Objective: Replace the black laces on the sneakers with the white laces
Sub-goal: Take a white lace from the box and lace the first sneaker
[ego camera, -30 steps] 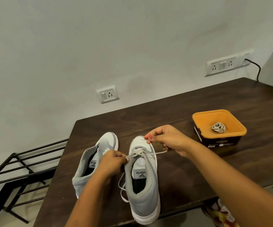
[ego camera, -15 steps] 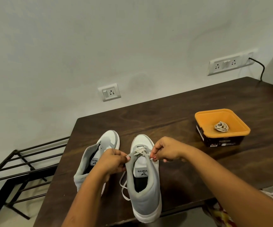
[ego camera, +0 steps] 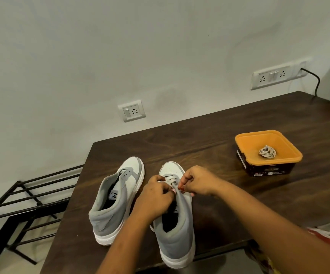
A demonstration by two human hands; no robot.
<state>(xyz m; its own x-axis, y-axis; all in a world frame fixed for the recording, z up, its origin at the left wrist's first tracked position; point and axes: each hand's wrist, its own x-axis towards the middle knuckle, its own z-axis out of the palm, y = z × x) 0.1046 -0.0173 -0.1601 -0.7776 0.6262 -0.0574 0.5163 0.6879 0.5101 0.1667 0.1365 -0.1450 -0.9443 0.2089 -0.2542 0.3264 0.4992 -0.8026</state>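
Observation:
Two grey-and-white sneakers stand side by side on the dark wooden table (ego camera: 209,135), toes pointing away from me. The left sneaker (ego camera: 115,200) has no lace in its eyelets. The right sneaker (ego camera: 177,224) carries a white lace (ego camera: 171,181) crossed through its front eyelets. My left hand (ego camera: 156,196) and my right hand (ego camera: 196,182) meet over this shoe's tongue, each pinching the lace with curled fingers. A loop of lace hangs by the shoe's left side, mostly hidden under my left wrist.
An orange lid (ego camera: 268,148) lies upturned on a dark box at the right of the table, with a bundled white lace (ego camera: 267,151) in it. A black metal rack (ego camera: 27,202) stands left of the table. Wall sockets and a black cable (ego camera: 314,80) sit behind.
My right hand has come back from its pull to the right and now sits close against my left hand over the shoe's tongue. The lace strand no longer stretches out sideways.

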